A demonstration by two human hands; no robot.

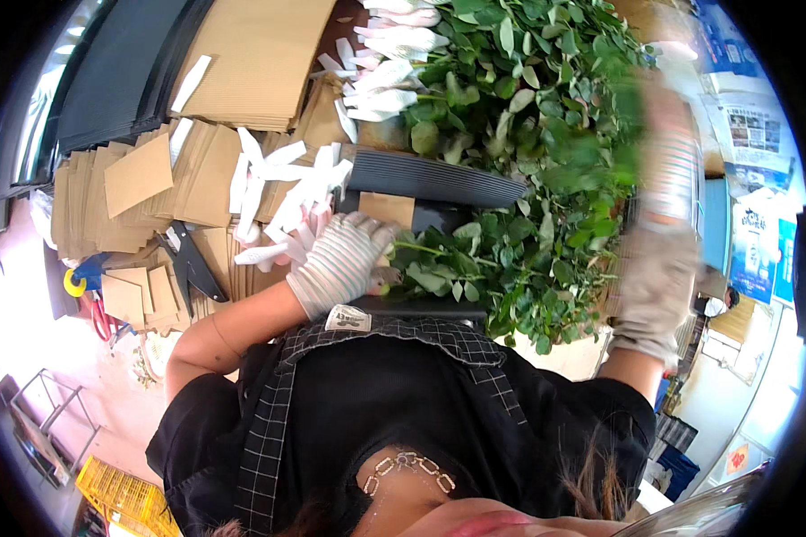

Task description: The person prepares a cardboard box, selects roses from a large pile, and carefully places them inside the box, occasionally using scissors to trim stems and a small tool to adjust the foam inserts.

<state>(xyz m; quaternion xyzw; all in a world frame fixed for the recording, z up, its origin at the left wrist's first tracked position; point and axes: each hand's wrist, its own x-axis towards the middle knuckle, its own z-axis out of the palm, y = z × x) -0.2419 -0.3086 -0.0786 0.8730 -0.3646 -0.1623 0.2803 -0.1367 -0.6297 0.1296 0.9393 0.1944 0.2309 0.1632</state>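
My left hand [345,255], in a white striped glove, curls round the head end of a leafy flower stem [414,247]. Its thumb shows below the stem; the bloom itself is hidden. Just left of the hand lie white-sleeved flower heads [287,219]. Beneath the stem is a black sheet with a brown cardboard piece [387,210] on it, and a black corrugated strip [439,177] lies beyond. My right hand [670,166], also gloved, reaches far along the right side of the green foliage [546,116]. Motion smears its fingers.
Stacks of brown cardboard [242,63] and black sheets [121,67] stand at the far left. Smaller cardboard pieces [139,179] lie nearer, with a black-handled tool [192,264] and red-handled scissors [101,320]. More white-sleeved flower heads [390,63] line the foliage. A yellow crate [121,492] sits lower left.
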